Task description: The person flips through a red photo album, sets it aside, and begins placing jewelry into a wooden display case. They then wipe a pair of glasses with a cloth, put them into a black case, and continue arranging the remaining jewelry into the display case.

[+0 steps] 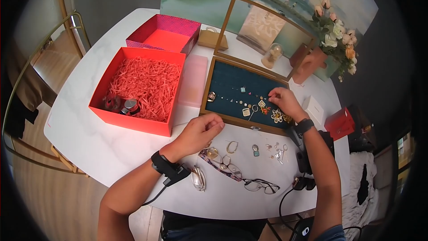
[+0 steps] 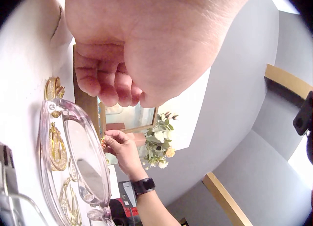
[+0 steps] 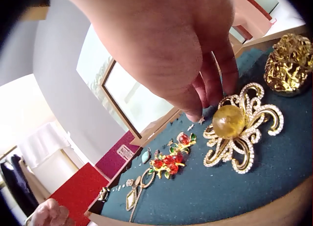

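Observation:
My right hand (image 1: pixel 285 100) reaches down over the dark green velvet of a wooden display case (image 1: pixel 249 76), its fingers lightly bent. In the right wrist view the fingertips are beside a small star-shaped piece (image 3: pixel 201 120), behind a gold flower brooch (image 3: pixel 229 122) with an amber bead. Red-stoned jewelry (image 3: pixel 168 163) and a square pendant (image 3: pixel 130 199) lie farther along. My left hand (image 1: pixel 196 135) hangs loosely curled near the case's front left corner, with nothing visible in it. Below it are clear-framed glasses (image 2: pixel 88 157) and gold earrings (image 2: pixel 57 147).
An orange-red box (image 1: pixel 167 127) of shredded paper stands left, a purple-patterned box (image 1: pixel 191 29) behind it. Black-framed glasses (image 1: pixel 262 186) and silver earrings (image 1: pixel 279 155) lie in front. The case's glass lid stands raised. Flowers (image 1: pixel 332 38), a white box (image 1: pixel 313 110) and a red box (image 1: pixel 339 123) are at right.

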Demonstrator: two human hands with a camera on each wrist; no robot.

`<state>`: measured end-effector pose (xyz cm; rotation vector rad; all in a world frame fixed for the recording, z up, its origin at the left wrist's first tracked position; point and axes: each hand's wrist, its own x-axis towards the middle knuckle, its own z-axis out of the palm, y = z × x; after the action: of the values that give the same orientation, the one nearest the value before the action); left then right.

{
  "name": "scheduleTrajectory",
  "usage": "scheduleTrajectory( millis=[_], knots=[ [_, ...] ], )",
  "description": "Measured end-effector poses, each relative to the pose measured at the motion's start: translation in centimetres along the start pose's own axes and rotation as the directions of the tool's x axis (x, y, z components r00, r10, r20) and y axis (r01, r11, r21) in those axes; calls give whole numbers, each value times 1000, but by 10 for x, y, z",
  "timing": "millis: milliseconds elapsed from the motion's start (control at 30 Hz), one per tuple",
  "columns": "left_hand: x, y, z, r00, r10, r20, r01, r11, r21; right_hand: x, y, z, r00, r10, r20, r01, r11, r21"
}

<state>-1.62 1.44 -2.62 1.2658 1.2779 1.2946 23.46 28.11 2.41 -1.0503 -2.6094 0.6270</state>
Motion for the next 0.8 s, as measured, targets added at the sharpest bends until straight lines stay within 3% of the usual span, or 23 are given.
scheduleTrajectory(
  millis=[100,233,300,333,400,500,800],
  knots=[
    [0,-1,1,999,31,-24,-31,999,-17,-9,-10,-9,999,0,-39,3,997,78],
    [0,-1,1,998,50,-33,-50,999,5,-50,-46,-19,1000,-23,9,23,999,41],
    [0,-1,2,999,41,-29,-41,999,8,-75,-58,-19,972,-144,187,138,989,45],
    [0,-1,2,999,35,-28,-34,999,13,-86,-61,-17,973,-139,183,133,990,45],
    [0,1,-1,1000,1,1,-1,1000,28,-105,-64,-13,942,-91,324,109,993,-39],
    [-1,2,-1,999,-34,29,33,999,41,-121,-51,-6,941,-112,319,162,978,-134],
    [0,-1,-2,999,-40,32,39,999,37,-131,-50,4,941,-106,322,149,983,-110]
  ],
)
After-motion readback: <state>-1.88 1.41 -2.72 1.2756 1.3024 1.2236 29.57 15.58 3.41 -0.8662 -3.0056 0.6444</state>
